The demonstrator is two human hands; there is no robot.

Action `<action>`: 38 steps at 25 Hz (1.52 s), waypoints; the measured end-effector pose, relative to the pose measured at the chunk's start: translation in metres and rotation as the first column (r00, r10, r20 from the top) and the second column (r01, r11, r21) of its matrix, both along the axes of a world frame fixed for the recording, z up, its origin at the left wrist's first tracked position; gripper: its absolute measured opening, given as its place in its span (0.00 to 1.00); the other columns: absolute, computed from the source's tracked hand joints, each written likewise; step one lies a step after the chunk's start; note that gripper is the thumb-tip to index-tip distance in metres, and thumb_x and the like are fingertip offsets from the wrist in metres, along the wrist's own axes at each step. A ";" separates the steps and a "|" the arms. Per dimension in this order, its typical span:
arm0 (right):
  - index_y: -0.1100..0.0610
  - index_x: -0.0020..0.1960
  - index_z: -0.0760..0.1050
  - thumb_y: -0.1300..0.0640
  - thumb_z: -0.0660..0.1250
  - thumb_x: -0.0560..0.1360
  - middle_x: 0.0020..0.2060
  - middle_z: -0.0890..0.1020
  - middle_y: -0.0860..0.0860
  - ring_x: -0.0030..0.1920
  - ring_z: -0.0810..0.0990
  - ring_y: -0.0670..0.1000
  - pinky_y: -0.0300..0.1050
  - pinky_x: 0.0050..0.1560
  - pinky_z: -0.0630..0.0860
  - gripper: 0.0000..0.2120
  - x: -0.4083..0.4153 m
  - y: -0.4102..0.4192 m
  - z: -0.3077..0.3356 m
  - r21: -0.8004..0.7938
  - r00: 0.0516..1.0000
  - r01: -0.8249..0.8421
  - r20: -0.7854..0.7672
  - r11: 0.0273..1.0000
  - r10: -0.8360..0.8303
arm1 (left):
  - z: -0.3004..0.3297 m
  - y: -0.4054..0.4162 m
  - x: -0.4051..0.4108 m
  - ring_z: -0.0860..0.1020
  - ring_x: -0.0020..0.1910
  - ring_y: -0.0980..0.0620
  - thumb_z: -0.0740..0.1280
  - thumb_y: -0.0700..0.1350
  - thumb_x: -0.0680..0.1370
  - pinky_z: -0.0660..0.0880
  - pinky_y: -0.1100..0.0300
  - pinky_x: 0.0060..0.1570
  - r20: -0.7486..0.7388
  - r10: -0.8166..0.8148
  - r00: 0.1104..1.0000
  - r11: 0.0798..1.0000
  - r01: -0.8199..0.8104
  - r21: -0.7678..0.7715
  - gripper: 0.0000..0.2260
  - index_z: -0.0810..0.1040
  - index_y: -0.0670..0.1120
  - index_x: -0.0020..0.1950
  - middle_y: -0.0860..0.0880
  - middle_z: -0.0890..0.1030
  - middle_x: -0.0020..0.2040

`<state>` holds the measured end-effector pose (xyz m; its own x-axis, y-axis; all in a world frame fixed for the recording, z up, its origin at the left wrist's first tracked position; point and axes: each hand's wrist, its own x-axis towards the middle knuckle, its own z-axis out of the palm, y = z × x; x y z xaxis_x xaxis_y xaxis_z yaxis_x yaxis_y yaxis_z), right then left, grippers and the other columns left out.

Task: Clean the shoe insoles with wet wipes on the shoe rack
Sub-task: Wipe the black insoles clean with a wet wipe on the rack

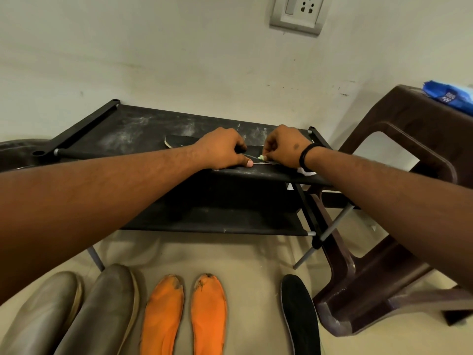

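A black insole (179,141) lies flat on the top shelf of the dusty black shoe rack (133,129). My left hand (221,149) presses down on the insole's middle. My right hand (284,147) is at the insole's right end, its fingers pinched on a small crumpled white wet wipe (261,157). A bit of white wipe (305,172) shows under my right wrist at the shelf's front edge. On the floor lie two orange insoles (184,316), two grey-brown insoles (76,313) and one black insole (300,316).
A brown plastic chair (399,206) stands right of the rack, with a blue wet wipe pack (450,96) on its seat. The rack stands against a cream wall that carries a power socket (298,12). The rack's lower shelf (217,221) is bare.
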<state>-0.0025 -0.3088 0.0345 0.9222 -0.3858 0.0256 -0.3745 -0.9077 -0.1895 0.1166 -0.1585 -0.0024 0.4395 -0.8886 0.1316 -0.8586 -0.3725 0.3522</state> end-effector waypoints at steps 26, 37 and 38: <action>0.51 0.46 0.82 0.64 0.66 0.75 0.49 0.83 0.53 0.45 0.80 0.53 0.50 0.51 0.80 0.10 -0.008 -0.016 0.002 -0.135 0.988 0.153 0.014 0.979 -0.152 | 0.003 0.001 -0.003 0.79 0.61 0.49 0.71 0.59 0.75 0.75 0.51 0.62 -0.003 -0.016 1.000 1.000 0.016 0.010 0.25 0.78 0.46 0.68 0.48 0.81 0.64; 0.56 0.49 0.83 0.55 0.68 0.77 0.46 0.84 0.53 0.44 0.80 0.52 0.47 0.49 0.78 0.07 -0.004 -0.013 0.003 -0.153 0.993 -0.097 -0.080 0.983 0.085 | 0.003 0.002 -0.004 0.79 0.59 0.50 0.70 0.61 0.75 0.76 0.49 0.62 0.021 0.001 1.000 1.000 -0.001 0.019 0.25 0.79 0.47 0.66 0.49 0.82 0.62; 0.57 0.49 0.84 0.56 0.69 0.77 0.46 0.85 0.54 0.43 0.80 0.52 0.46 0.49 0.78 0.07 -0.001 -0.020 0.000 -0.149 0.998 -0.048 -0.049 0.988 0.041 | 0.003 0.001 -0.005 0.79 0.60 0.50 0.70 0.60 0.75 0.76 0.49 0.62 0.018 -0.002 1.000 1.000 0.002 0.024 0.25 0.79 0.47 0.67 0.48 0.82 0.63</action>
